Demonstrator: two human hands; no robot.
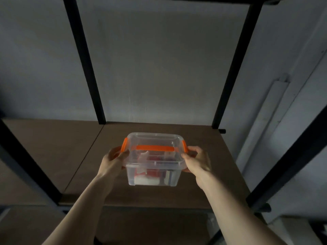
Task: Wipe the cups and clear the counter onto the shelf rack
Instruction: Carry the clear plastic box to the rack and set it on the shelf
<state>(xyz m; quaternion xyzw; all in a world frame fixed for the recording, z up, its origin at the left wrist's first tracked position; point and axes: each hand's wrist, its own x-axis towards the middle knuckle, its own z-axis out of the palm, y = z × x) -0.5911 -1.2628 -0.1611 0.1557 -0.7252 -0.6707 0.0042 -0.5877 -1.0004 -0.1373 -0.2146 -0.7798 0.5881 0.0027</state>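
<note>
Clear plastic box [153,161] w/ orange handle & side clips, frame centre, clamped betw. left hand [113,161] & right hand [197,162] over smooth brown shelf [203,156], open board all round, black posts [83,59] at rear corners, contents blurred.

Both hands [177,161] bare, no rings; forearms bare, no sleeves vis.
</note>
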